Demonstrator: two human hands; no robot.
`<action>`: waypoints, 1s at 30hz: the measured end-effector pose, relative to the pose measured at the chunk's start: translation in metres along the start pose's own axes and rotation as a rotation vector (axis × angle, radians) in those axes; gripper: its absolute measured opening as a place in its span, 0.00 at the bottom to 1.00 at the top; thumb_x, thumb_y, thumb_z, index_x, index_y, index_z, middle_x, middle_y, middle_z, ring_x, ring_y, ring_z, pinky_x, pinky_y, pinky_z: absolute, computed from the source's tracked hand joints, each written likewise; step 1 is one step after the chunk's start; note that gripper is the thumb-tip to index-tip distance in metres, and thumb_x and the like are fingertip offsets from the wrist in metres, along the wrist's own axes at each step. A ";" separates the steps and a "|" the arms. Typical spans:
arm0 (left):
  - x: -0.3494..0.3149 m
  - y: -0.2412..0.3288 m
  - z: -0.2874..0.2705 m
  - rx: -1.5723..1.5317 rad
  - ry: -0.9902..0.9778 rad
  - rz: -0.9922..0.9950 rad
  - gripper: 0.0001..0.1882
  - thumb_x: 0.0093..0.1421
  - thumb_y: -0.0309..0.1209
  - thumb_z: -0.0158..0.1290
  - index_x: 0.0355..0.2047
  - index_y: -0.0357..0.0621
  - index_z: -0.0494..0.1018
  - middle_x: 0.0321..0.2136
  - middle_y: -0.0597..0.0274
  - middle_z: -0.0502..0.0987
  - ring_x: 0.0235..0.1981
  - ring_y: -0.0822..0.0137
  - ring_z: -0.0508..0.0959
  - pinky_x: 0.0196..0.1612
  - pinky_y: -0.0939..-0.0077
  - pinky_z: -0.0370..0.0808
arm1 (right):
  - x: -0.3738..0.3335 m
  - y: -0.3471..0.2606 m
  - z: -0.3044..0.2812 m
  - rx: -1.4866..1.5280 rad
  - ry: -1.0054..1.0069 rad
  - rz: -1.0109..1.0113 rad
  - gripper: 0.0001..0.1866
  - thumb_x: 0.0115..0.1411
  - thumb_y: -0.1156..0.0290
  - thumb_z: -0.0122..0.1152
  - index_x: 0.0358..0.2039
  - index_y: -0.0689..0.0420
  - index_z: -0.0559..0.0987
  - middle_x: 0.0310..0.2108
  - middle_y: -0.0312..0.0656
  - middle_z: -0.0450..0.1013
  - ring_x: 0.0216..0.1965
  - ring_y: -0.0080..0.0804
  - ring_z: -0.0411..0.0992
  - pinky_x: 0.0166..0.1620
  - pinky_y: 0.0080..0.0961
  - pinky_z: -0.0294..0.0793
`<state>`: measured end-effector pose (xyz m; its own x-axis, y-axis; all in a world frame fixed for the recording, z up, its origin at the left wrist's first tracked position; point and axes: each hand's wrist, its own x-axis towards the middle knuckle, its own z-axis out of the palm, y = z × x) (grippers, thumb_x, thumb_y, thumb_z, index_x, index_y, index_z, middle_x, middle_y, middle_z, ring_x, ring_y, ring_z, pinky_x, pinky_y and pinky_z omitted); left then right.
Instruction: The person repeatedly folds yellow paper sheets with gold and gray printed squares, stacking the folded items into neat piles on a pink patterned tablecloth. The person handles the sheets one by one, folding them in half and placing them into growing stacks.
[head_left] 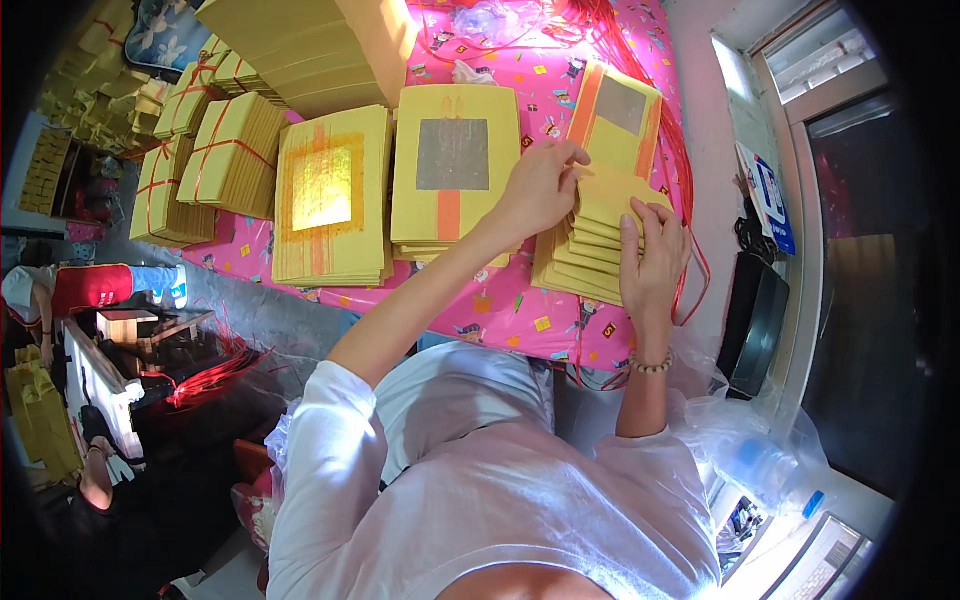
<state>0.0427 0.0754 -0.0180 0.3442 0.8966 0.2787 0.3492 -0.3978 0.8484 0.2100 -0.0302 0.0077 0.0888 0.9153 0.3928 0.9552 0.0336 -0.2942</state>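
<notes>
Paper stack [583, 262] right of centre slants upward; left hand [542, 188] curls at its upper-left corner, grip unclear; right hand [655, 258] rests spread fingers along its right edge.

And it's one pink counter [470, 320] carrying two broad yellow stacks: one gold-squared stack [300, 255], one grey-squared stack [412, 210]! Over to the right, one narrower grey-squared piece [646, 145], so that makes three squares [453, 155], one gold and two grey. One fanned yellow bundle [590, 262] right there too! Across on the left, at least four red-tied bundles [228, 165], the ones behind them too blurred to number. One beaded bracelet [654, 367], one blue-capped bottle [755, 460], two co-workers [95, 290], and red strings [640, 30] too tangled to count!
</notes>
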 end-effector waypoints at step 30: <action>-0.002 0.012 -0.003 -0.830 -0.155 -0.706 0.21 0.68 0.33 0.43 0.59 0.39 0.59 0.42 0.61 0.71 0.38 0.73 0.73 0.41 0.76 0.70 | 0.003 0.055 0.001 0.433 -0.093 0.344 0.35 0.51 0.55 0.71 0.54 0.62 0.70 0.52 0.54 0.68 0.55 0.45 0.67 0.57 0.37 0.65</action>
<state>0.0433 0.0693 -0.0071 0.4240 0.8133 -0.3985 -0.1643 0.5017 0.8493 0.2628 -0.0254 -0.0081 0.3306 0.9336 0.1384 0.6709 -0.1293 -0.7302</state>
